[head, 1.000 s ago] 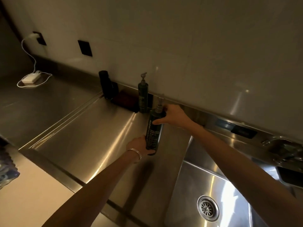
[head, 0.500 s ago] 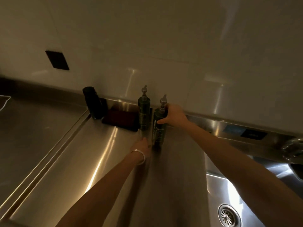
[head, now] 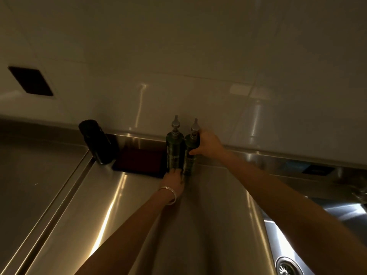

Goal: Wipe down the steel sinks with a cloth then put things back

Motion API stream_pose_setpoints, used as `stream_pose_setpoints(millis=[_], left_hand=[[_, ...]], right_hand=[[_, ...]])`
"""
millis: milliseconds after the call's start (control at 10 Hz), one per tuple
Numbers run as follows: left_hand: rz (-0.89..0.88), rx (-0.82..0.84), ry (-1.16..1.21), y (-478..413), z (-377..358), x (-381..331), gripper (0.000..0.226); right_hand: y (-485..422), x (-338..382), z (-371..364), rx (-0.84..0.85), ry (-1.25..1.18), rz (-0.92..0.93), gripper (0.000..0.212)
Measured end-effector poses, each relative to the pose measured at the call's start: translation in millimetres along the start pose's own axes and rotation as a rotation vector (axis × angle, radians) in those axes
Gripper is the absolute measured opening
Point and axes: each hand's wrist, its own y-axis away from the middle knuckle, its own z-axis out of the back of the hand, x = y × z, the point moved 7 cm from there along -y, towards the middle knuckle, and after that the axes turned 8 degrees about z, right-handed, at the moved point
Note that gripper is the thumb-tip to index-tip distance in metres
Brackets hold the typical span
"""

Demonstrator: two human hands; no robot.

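Note:
Two dark green pump bottles stand upright side by side against the back wall of the steel drainboard (head: 123, 211). My right hand (head: 206, 142) is wrapped around the upper part of the right pump bottle (head: 191, 155). My left hand (head: 174, 180), with a silver bangle on the wrist, has its fingers at the foot of that bottle, beside the base of the left pump bottle (head: 174, 150). The steel sink (head: 282, 241) with its drain (head: 287, 265) lies at the lower right. No cloth is in view.
A dark red sponge or pad (head: 141, 160) lies left of the bottles, and a black cylinder (head: 97, 141) stands at the drainboard's back left corner. A black wall outlet (head: 30, 81) is at the upper left. A tap (head: 359, 192) shows at the right edge.
The right bottle has gone from tilted in both hands over the drainboard to upright at the wall beside the other bottle. Both hands followed it back.

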Motion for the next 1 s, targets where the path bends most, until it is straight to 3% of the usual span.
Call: stream_pose_setpoints(millis=[100,200,400,600,900,1000], left_hand=[[0.062,-0.096,0.011,-3,15,9,0.039],[0.148,-0.282,0.185,-6,43,24,0.039],[0.029,-0.223,0.490,-36,59,19,0.076],[0.026,-0.267,0.579,-48,58,18,0.063],[-0.016,-0.206,0.524,-53,61,16,0.067],[0.037,-0.187,0.513,-48,61,13,0.073]], right_hand=[[-3,-6,-2,-0.019,-0.022,-0.024,0.076],[-7,-6,-2,0.000,-0.016,-0.016,0.079],[-12,-6,-2,0.021,0.022,-0.012,0.081],[-15,-8,-3,0.030,0.022,-0.017,0.083],[-7,-8,-3,-0.022,-0.094,-0.045,0.085],[2,-4,-7,-0.012,-0.120,-0.023,0.097]])
